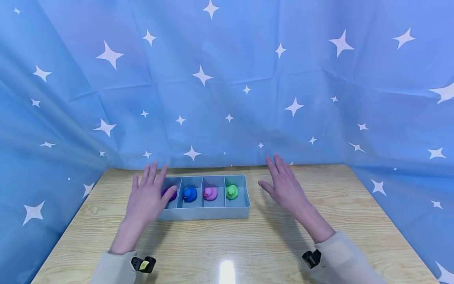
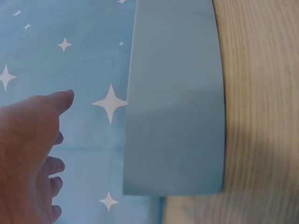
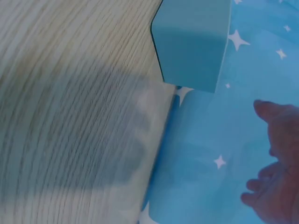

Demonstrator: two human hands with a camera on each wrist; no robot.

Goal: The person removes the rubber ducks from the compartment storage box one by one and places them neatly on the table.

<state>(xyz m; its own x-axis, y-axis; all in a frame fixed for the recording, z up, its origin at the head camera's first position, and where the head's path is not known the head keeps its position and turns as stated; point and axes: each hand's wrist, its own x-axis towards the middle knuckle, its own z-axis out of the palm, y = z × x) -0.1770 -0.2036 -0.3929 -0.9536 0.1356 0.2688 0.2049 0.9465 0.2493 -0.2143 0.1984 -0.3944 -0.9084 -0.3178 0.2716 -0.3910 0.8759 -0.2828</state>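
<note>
A blue-grey divided box [image 1: 203,213] stands on the table, a small rubber duck in each visible compartment. From left to right these are a purple duck [image 1: 172,193], partly hidden by my left thumb, a blue duck [image 1: 190,194], a pink duck [image 1: 211,193] and a green duck [image 1: 232,192]. My left hand [image 1: 147,199] hovers with spread fingers over the box's left end, covering it in the head view. Right of the box, my right hand [image 1: 285,187] is held above the table, fingers extended and holding nothing. Both wrist views show the box's outer wall [image 2: 175,107] beside the hands.
The wooden table [image 1: 220,240] reaches back to a blue cloth [image 1: 227,94] with white stars, which hangs behind and along both sides. A black wrist camera [image 1: 143,264] sits at the left sleeve, another camera [image 1: 312,258] at the right.
</note>
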